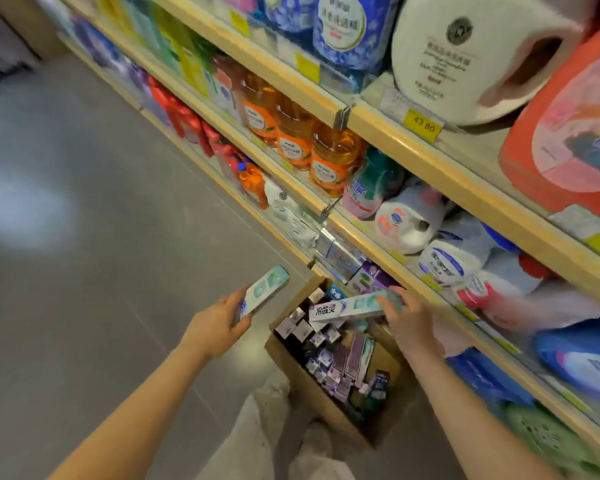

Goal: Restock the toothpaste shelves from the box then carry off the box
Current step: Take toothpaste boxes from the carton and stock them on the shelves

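Observation:
An open cardboard box [291,362] stands on the floor against the shelving, packed with several toothpaste cartons [326,355]. My left hand [219,323] grips a pale green toothpaste carton [265,289], held up to the left of the box. My right hand [407,320] grips a second pale green and white toothpaste carton [343,306] lying level over the box's far end. Just beyond the box, the lowest shelf [357,271] carries more toothpaste cartons in purple and blue.
Wooden shelves [388,129] run diagonally along the right, stocked with orange bottles [331,161], detergent jugs [565,133] and white refill bags [409,223]. Grey floor [94,237] lies to the left. My light trousers [264,441] show below the box.

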The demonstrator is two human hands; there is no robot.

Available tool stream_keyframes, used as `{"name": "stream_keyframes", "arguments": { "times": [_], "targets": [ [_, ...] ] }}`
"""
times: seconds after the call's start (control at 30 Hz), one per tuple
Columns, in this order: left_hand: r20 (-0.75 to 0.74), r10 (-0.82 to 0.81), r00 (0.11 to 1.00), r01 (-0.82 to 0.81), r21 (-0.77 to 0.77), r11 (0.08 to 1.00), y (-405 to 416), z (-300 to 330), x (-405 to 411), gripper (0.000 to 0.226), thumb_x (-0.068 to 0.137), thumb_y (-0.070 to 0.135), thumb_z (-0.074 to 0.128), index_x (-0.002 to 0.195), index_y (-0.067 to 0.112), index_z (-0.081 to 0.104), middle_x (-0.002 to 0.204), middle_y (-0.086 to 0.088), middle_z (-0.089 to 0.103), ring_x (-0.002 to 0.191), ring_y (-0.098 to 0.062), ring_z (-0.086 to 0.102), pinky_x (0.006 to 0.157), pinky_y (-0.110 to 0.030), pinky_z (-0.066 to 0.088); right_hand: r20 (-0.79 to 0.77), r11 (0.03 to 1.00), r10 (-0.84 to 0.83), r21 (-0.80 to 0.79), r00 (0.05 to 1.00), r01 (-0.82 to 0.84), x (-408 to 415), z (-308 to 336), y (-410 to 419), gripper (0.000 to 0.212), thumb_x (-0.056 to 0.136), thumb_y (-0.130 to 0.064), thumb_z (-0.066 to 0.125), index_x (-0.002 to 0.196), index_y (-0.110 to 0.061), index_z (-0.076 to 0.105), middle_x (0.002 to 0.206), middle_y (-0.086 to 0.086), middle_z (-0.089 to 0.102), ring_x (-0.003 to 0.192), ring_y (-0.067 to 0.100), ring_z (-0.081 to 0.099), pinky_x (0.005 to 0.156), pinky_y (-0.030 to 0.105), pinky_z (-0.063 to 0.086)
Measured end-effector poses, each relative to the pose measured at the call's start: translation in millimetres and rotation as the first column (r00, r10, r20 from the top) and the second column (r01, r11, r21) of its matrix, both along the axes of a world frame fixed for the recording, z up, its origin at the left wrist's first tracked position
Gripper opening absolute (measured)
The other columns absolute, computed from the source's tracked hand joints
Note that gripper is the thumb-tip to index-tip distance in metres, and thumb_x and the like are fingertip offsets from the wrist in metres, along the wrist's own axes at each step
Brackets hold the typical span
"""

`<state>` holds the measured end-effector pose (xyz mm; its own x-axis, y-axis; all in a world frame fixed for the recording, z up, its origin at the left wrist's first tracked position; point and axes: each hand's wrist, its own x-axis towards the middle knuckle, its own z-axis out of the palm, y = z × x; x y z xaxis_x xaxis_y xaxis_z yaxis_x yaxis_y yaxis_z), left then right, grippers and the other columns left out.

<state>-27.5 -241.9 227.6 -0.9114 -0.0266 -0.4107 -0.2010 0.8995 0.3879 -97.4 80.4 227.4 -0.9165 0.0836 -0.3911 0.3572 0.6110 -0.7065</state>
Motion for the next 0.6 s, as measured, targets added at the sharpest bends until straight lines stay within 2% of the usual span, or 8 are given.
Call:
{"name": "stream_keyframes", "arguments": {
  "times": [0.07, 0.1, 0.17, 0.23, 0.33, 0.43, 0.5, 0.6],
  "targets": [
    [-0.047, 0.073, 0.996, -0.073, -0.016, 0.997, -15, 19, 25, 0.063, 0.092, 0.046, 0.034, 0.148, 0.037, 0.009, 0.129, 0.004, 0.052, 0.100, -0.020, 0.058, 0.078, -0.032, 0.049, -0.073, 0.999, 0.017, -0.026, 0.997, -0.019, -11, 19, -15, 0.032, 0.087, -0.031, 0.063, 0.110, -0.008, 0.062, 0.107, 0.013, 0.062, 0.101, 0.029, 0.059, 0.084, 0.042, 0.050],
    [-0.086, 0.107, 0.991, -0.109, -0.024, 0.994, -24, 29, 38, 0.062, 0.094, 0.045, 0.035, 0.148, 0.041, 0.004, 0.126, 0.004, 0.053, 0.099, -0.020, 0.058, 0.078, -0.033, 0.049, -0.106, 0.998, 0.041, -0.046, 0.993, -0.046, -15, 32, -23, 0.033, 0.087, -0.028, 0.064, 0.110, -0.004, 0.063, 0.107, 0.018, 0.063, 0.101, 0.033, 0.058, 0.085, 0.044, 0.048],
    [-0.143, 0.168, 0.975, -0.175, -0.042, 0.984, -42, 51, 63, 0.059, 0.095, 0.045, 0.034, 0.145, 0.047, 0.001, 0.118, 0.003, 0.055, 0.099, -0.021, 0.058, 0.078, -0.033, 0.049, -0.152, 0.992, 0.096, -0.064, 0.984, -0.107, -21, 59, -44, 0.032, 0.089, -0.022, 0.063, 0.114, -0.002, 0.063, 0.108, 0.016, 0.063, 0.098, 0.027, 0.057, 0.079, 0.034, 0.043],
    [-0.177, 0.249, 0.952, -0.263, -0.056, 0.963, -59, 75, 86, 0.059, 0.096, 0.042, 0.037, 0.143, 0.049, 0.001, 0.113, 0.002, 0.055, 0.099, -0.021, 0.057, 0.078, -0.033, 0.048, -0.176, 0.982, 0.120, -0.121, 0.977, -0.142, -25, 85, -67, 0.034, 0.090, -0.023, 0.061, 0.118, -0.004, 0.060, 0.109, 0.011, 0.062, 0.099, 0.023, 0.055, 0.077, 0.030, 0.039],
    [-0.227, 0.366, 0.902, -0.390, -0.070, 0.918, -86, 109, 118, 0.060, 0.097, 0.040, 0.040, 0.145, 0.048, 0.006, 0.114, 0.003, 0.056, 0.100, -0.021, 0.057, 0.078, -0.030, 0.045, -0.188, 0.958, 0.194, -0.176, 0.963, -0.228, -26, 120, -110, 0.035, 0.091, -0.028, 0.059, 0.119, -0.006, 0.060, 0.116, 0.012, 0.061, 0.106, 0.028, 0.056, 0.081, 0.033, 0.042],
    [-0.272, 0.431, 0.860, -0.467, -0.081, 0.881, -115, 141, 151, 0.057, 0.097, 0.042, 0.038, 0.145, 0.050, 0.008, 0.109, 0.002, 0.056, 0.097, -0.020, 0.057, 0.074, -0.029, 0.044, -0.195, 0.918, 0.284, -0.226, 0.939, -0.325, -19, 151, -162, 0.030, 0.090, -0.029, 0.060, 0.110, -0.007, 0.065, 0.106, 0.012, 0.064, 0.097, 0.027, 0.058, 0.076, 0.033, 0.042],
    [-0.299, 0.487, 0.820, -0.532, -0.087, 0.842, -137, 161, 184, 0.057, 0.097, 0.041, 0.038, 0.143, 0.053, 0.007, 0.102, 0.003, 0.055, 0.092, -0.020, 0.057, 0.072, -0.030, 0.044, -0.239, 0.885, 0.354, -0.228, 0.904, -0.407, -5, 172, -205, 0.027, 0.087, -0.031, 0.063, 0.104, -0.010, 0.068, 0.099, 0.011, 0.066, 0.093, 0.028, 0.060, 0.077, 0.039, 0.047],
    [-0.341, 0.575, 0.744, -0.637, -0.104, 0.763, -173, 183, 234, 0.058, 0.096, 0.041, 0.038, 0.142, 0.056, 0.005, 0.110, 0.003, 0.058, 0.094, -0.020, 0.058, 0.073, -0.031, 0.046, -0.266, 0.828, 0.444, -0.244, 0.856, -0.505, 13, 192, -271, 0.025, 0.081, -0.038, 0.066, 0.096, -0.018, 0.068, 0.096, 0.008, 0.068, 0.083, 0.028, 0.062, 0.072, 0.043, 0.052]
  ]
}}
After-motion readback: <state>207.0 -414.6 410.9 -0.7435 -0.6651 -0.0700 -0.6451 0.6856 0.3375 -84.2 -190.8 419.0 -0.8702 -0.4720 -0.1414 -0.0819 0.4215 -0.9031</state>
